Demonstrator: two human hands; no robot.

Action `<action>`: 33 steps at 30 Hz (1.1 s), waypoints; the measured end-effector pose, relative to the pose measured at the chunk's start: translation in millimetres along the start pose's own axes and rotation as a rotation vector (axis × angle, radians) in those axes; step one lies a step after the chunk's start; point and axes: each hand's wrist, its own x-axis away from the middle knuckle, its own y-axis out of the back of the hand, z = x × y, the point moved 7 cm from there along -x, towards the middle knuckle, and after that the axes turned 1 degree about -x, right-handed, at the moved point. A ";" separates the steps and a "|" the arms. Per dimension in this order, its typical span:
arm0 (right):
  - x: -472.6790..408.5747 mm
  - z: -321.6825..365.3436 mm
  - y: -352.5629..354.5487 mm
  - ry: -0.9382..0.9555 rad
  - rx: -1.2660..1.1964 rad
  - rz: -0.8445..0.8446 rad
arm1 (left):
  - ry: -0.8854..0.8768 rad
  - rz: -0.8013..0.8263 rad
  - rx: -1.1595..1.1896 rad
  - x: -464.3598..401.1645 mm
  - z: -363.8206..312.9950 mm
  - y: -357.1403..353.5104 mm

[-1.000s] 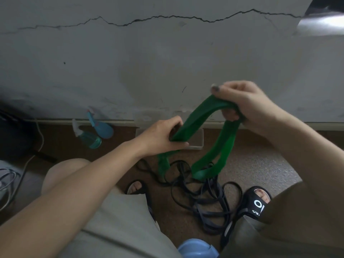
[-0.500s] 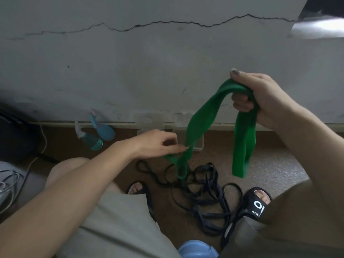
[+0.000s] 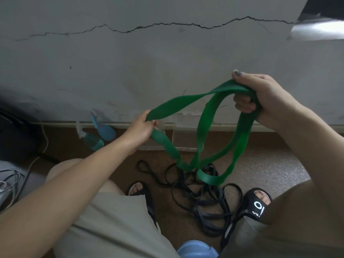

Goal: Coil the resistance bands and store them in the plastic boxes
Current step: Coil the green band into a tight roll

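We sat by a cracked grey wall (image 3: 167, 58); on the brown floor (image 3: 270, 164) at 6 o'clock lay black bands (image 3: 201, 198), while our left hand (image 3: 141, 129) and right hand (image 3: 260, 97) both gripped the green band (image 3: 206, 120)

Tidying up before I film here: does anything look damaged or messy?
Yes. A long jagged crack runs across the grey wall. On the floor between the feet, dark resistance bands lie in a loose tangle, not coiled. Two spray bottles lie tipped over by the baseboard. The green band in both hands hangs twisted.
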 end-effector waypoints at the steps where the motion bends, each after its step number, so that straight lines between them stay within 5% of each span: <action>1: 0.5 -0.8 -0.1 -0.006 0.006 0.001 | -0.032 -0.020 -0.054 -1.5 0.4 3.7; 6: 1.5 -0.7 -3.0 -0.029 0.002 0.041 | -0.183 0.142 -0.703 2.2 0.3 0.2; 11: 9.5 -20.6 -33.7 -0.109 0.133 0.237 | -0.042 0.599 -0.693 19.4 17.7 -31.3; 15: 11.5 -39.4 -58.0 -0.126 0.207 0.330 | -0.294 0.577 -0.122 31.8 -33.8 -49.9; 17: 11.5 -44.3 -63.1 -0.117 0.259 0.333 | -0.410 0.546 -0.017 40.6 -55.4 -52.3; 25: 3.9 -39.7 -58.3 -0.088 0.313 0.274 | -0.537 0.427 -0.082 48.0 -72.6 -44.6; 33: -5.6 -32.7 -34.4 -0.089 0.693 0.239 | -0.617 0.406 -0.296 41.2 -64.7 -39.3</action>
